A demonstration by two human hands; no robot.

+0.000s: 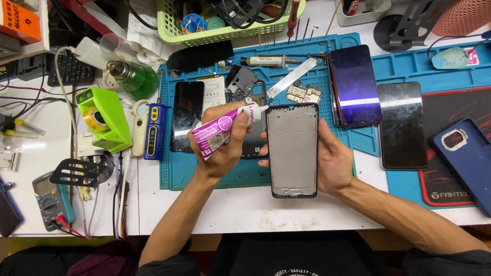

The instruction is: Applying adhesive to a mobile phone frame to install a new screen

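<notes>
Bright, even overhead light on my bench; glare streaks on two phone screens, soft shadows, slight wide-angle bending at edges, sharp focus.

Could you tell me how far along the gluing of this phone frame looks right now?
Done: the phone is stripped, with its board and battery lying loose on the blue mat. In hand: the right hand holds the bare frame, and the left hand points the glue tube at its top corner. Left: no glue bead shows, and no screen is fitted.
</notes>
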